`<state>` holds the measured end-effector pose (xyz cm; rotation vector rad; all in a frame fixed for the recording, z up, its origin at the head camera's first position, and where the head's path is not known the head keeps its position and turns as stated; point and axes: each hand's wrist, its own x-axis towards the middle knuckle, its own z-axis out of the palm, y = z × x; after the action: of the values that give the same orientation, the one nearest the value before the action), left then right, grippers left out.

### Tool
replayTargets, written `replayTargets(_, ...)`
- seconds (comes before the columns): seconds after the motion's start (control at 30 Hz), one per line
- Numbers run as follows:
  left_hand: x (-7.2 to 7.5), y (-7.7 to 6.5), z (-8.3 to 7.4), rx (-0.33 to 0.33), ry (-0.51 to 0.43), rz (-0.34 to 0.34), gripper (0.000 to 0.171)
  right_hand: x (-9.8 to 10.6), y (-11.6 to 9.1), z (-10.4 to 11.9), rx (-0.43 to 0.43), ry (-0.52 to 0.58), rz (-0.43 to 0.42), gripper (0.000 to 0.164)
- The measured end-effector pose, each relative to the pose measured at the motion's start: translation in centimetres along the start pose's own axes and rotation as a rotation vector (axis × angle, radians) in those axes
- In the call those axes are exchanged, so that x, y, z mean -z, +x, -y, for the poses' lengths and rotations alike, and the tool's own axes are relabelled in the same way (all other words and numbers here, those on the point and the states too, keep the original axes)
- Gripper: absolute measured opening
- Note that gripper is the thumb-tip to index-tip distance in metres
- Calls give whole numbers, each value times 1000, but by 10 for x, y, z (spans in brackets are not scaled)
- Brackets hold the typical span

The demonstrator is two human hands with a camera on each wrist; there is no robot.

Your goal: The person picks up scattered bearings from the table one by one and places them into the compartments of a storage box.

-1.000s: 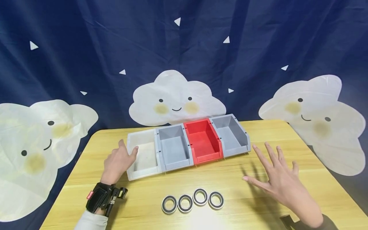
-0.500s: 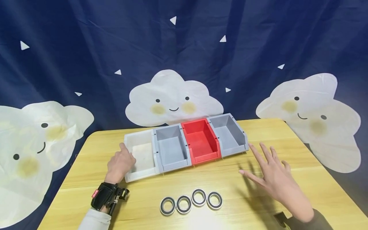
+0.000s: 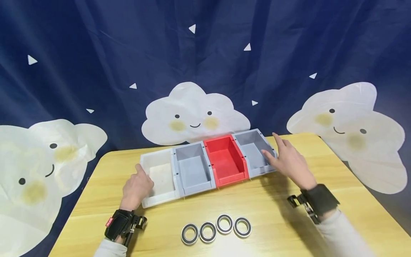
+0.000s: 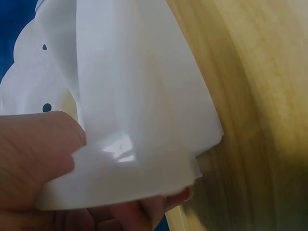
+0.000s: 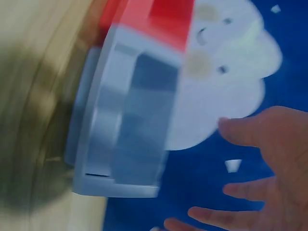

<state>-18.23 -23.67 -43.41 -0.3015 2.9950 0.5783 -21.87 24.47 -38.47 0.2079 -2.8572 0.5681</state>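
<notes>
A row of joined storage bins stands on the table: a white bin [image 3: 160, 177] at the left, a grey bin [image 3: 193, 167], a red bin [image 3: 227, 160], then another grey bin [image 3: 253, 151] at the right end. My left hand [image 3: 137, 187] grips the white bin's left wall. In the left wrist view, the thumb lies over the white wall [image 4: 130, 106] with fingertips [image 4: 178, 198] below it. My right hand [image 3: 290, 160] is at the right end grey bin, fingers spread and thumb over its side. In the right wrist view, this hand [image 5: 274, 163] appears apart from the bin.
Several ball bearings [image 3: 207, 232] lie in a short row on the wooden table [image 3: 167, 228], in front of the bins. Behind the table hangs a dark blue curtain [image 3: 115, 46] with smiling clouds. Each wrist carries a black strap with a camera mount.
My right hand has moved forward and left, from beside the bins to the right end grey bin. The left hand has closed its thumb and fingers on the white bin's wall. The bearings lie unmoved.
</notes>
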Motion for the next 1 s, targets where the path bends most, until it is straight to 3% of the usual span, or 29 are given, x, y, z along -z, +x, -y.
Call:
replayTargets(0.2,-10,-3,-4,16,3,2,44,-33,35,-23,-123,-40,114,75)
replayTargets(0.43,-16,-6,-7,-6,-10,-26,39,-57,43,-40,-195,-74,230,63)
replayTargets(0.63,-13,-4,-6,-12,-9,-33,40,-66,42,-47,-151,-16,177,35)
replayTargets(1.0,-4,2,-3,-19,7,-26,44,-64,31,-45,-106,50,133,34)
